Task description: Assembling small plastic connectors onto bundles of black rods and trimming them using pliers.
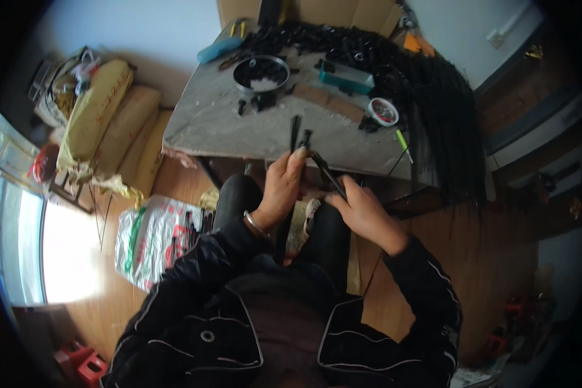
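Note:
Above my lap, just in front of the table edge, my left hand (282, 187) is closed on a thin black strip whose upper end stands up past the thumb. A small black fitting (306, 138) shows at the top of the same grip. Lower and to the right, my right hand (366, 213) is closed round the other part of the black strip (328, 172), which slants between the two hands. The right fingers are slightly blurred. How the strip and the fitting join is hidden by my left thumb.
On the grey table (204, 126) stand a round pan (233, 76) with white bits, a teal tray (346, 82) and a small white tub (383, 111). Long black strips (443, 123) hang over its right side. Yellow sacks (97, 110) and a plastic bag (150, 242) lie at left.

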The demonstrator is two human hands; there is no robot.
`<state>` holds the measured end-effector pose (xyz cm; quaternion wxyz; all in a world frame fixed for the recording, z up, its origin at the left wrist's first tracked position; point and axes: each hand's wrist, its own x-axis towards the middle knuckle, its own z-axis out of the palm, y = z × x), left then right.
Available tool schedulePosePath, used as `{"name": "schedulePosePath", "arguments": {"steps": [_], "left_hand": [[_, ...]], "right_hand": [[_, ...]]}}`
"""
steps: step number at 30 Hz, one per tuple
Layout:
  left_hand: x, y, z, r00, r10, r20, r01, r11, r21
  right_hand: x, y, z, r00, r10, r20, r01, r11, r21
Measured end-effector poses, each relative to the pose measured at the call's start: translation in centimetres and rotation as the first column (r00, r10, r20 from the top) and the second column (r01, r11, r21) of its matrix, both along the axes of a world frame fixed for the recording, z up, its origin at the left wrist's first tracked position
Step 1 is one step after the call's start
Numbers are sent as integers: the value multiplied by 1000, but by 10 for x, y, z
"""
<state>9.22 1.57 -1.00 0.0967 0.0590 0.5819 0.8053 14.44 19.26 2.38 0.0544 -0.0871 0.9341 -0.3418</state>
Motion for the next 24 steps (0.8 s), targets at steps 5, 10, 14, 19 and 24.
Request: {"name": "schedulePosePath", "arguments": {"steps": [5,10,14,19,24], "left_hand": [[-20,-21,-18,985,168,29,-168,986,-4],[-27,-25,1,997,80,4,-80,996,50],[-34,-26,30,996,49,-68,-47,998,38],[-40,-31,65,987,38,-154,-29,998,57],[-40,-43,94,968,115,-225,-105,993,56]], "right_hand": [[-68,-1,-7,979,-92,-184,150,932,331],[-104,-7,-23,938,-76,-339,216,892,398],[-111,-12,-33,896,-143,-420,291,904,313],[-110,-13,-42,778,-105,-619,347,893,285],[-96,-19,-38,644,-103,-758,379,904,200]]}}
